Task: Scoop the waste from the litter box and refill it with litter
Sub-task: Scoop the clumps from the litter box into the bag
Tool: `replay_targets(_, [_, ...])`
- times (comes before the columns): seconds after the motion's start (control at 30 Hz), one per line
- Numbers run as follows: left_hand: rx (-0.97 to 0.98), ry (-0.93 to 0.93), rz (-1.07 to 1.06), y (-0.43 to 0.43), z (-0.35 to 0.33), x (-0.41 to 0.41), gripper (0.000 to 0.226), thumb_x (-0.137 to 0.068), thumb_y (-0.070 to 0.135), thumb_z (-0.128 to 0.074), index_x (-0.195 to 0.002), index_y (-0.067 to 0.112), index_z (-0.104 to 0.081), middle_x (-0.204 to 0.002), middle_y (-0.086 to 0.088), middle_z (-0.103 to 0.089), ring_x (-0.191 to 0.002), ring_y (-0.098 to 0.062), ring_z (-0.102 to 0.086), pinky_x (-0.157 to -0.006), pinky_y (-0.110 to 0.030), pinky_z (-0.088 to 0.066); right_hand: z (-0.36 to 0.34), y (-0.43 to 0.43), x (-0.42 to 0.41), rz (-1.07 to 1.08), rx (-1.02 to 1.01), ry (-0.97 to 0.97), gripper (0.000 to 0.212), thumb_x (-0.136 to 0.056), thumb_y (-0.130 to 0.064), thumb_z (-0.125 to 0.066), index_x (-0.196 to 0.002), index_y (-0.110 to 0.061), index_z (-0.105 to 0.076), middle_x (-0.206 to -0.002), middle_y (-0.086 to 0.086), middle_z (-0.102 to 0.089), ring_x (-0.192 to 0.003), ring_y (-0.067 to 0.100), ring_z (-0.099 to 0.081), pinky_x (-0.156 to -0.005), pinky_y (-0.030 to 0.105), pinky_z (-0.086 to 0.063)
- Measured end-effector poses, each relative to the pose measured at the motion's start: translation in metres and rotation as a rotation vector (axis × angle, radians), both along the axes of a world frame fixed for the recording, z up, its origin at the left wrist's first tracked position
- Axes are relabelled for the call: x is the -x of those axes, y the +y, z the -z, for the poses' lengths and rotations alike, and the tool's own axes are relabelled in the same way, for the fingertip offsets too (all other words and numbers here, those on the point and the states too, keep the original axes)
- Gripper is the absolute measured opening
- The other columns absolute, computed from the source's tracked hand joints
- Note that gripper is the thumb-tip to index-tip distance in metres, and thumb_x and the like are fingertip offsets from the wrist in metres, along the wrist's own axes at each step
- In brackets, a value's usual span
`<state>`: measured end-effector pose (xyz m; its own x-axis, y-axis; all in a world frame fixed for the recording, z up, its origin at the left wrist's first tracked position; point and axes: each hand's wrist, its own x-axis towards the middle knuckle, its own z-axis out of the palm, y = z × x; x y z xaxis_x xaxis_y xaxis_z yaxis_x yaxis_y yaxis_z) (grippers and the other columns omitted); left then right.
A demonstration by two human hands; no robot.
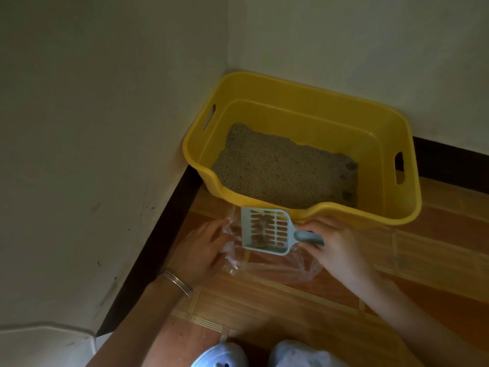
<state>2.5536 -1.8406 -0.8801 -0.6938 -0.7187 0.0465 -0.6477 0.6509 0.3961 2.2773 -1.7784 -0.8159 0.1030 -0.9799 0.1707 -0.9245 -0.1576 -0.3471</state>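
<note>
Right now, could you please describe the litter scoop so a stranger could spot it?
Find the yellow plastic litter box in the wall corner. Before its dipped front rim, the right hand holds a pale blue slotted plastic scoop over a clear plastic bag. Only it has a slotted blue blade carrying brownish clumps.

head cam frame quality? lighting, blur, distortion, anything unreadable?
Head view: dim, walls darkening to the left; wide-angle bends the baseboard. Head view: the scoop in the right hand reads clearly, clumps on its slots; the clear bag beneath shows only faint glare, edges hard to trace. Head view: shoes at the bottom edge are blurred.
</note>
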Motion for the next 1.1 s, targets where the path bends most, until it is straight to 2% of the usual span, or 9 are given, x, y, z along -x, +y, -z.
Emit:
replay_targets(0.07, [0.002, 0.006, -0.004, -0.002, 0.002, 0.0, 0.042, -0.077, 0.036, -0.048, -0.115, 0.019, -0.057, -0.128, 0.0, -0.046, -0.104, -0.02, -0.055, -0.068, -0.036, -0.054, 0.002, -0.003, -0.004, -0.053, 0.056, 0.086, 0.035, -0.054, -0.016, -0.087, -0.086, -0.02, -0.072, -0.082, -0.006, -0.069, -0.073, 0.015, -0.065, -0.058, 0.028, -0.054])
replay_targets(0.2, [0.005, -0.002, -0.026, -0.004, 0.005, 0.0, 0.044, -0.077, 0.037, -0.045, -0.114, 0.018, -0.059, -0.127, 0.002, -0.046, -0.101, -0.02, -0.058, -0.068, -0.033, -0.054, 0.014, -0.007, -0.005, -0.18, 0.124, 0.205, 0.033, -0.058, -0.011, -0.086, -0.087, -0.018, -0.072, -0.083, -0.004, -0.068, -0.075, 0.02, -0.064, -0.058, 0.032, -0.054])
replay_targets(0.37, [0.012, 0.003, -0.025, -0.003, 0.002, 0.001, 0.041, -0.071, 0.022, -0.072, -0.11, 0.015, -0.063, -0.125, -0.001, -0.05, -0.098, -0.021, -0.06, -0.067, -0.035, -0.055, 0.017, -0.005, 0.0, -0.257, 0.231, 0.291, 0.029, -0.067, -0.009, -0.08, -0.094, -0.015, -0.071, -0.089, -0.001, -0.068, -0.077, 0.02, -0.062, -0.06, 0.032, -0.05])
replay_targets(0.5, [0.017, -0.015, -0.026, -0.004, 0.0, 0.002, 0.042, -0.067, 0.02, -0.076, -0.107, 0.015, -0.064, -0.125, -0.002, -0.052, -0.097, -0.021, -0.06, -0.066, -0.035, -0.055, 0.021, -0.005, 0.002, -0.284, 0.22, 0.319, 0.032, -0.064, -0.009, -0.082, -0.094, -0.015, -0.071, -0.089, 0.0, -0.068, -0.078, 0.02, -0.063, -0.059, 0.032, -0.051])
replay_targets(0.67, [0.01, -0.016, -0.021, -0.006, -0.003, 0.001, 0.04, -0.07, 0.018, -0.074, -0.108, 0.017, -0.062, -0.124, -0.001, -0.052, -0.099, -0.021, -0.059, -0.065, -0.036, -0.054, 0.01, 0.001, 0.001, -0.223, 0.194, 0.247, 0.028, -0.065, -0.013, -0.081, -0.091, -0.016, -0.072, -0.087, -0.003, -0.069, -0.078, 0.018, -0.064, -0.059, 0.031, -0.053])
replay_targets(0.77, [0.061, 0.042, -0.021, -0.007, -0.015, 0.004, 0.039, -0.07, 0.015, -0.072, -0.107, 0.018, -0.06, -0.119, -0.002, -0.056, -0.099, -0.02, -0.058, -0.067, -0.036, -0.054, -0.002, 0.009, 0.004, -0.143, 0.205, 0.125, 0.025, -0.07, -0.018, -0.077, -0.094, -0.014, -0.072, -0.09, -0.003, -0.069, -0.081, 0.016, -0.064, -0.062, 0.031, -0.056])
replay_targets(0.9, [0.179, 0.136, 0.049, -0.013, -0.042, 0.015, 0.034, -0.075, 0.022, -0.045, -0.109, 0.022, -0.048, -0.114, -0.002, -0.056, -0.103, -0.017, -0.05, -0.074, -0.027, -0.046, -0.027, 0.019, 0.013, -0.047, 0.284, -0.016, 0.024, -0.072, -0.018, -0.071, -0.094, -0.008, -0.072, -0.089, 0.002, -0.068, -0.086, 0.01, -0.058, -0.075, 0.023, -0.051])
replay_targets(1.0, [0.229, 0.151, 0.077, -0.025, -0.059, 0.026, 0.031, -0.078, 0.022, -0.044, -0.108, 0.021, -0.053, -0.115, -0.003, -0.057, -0.105, -0.019, -0.05, -0.074, -0.032, -0.05, -0.051, 0.018, 0.024, 0.036, 0.336, -0.04, 0.027, -0.072, -0.02, -0.071, -0.096, -0.008, -0.071, -0.09, 0.001, -0.067, -0.086, 0.008, -0.056, -0.076, 0.019, -0.048])
replay_targets(1.1, [0.263, 0.148, 0.11, -0.045, -0.069, 0.044, 0.031, -0.08, 0.025, -0.044, -0.106, 0.017, -0.06, -0.112, -0.002, -0.059, -0.106, -0.02, -0.052, -0.075, -0.036, -0.051, -0.067, 0.002, 0.051, 0.16, 0.335, -0.048, 0.026, -0.076, -0.025, -0.073, -0.099, -0.012, -0.071, -0.092, -0.004, -0.066, -0.082, 0.008, -0.059, -0.07, 0.018, -0.048])
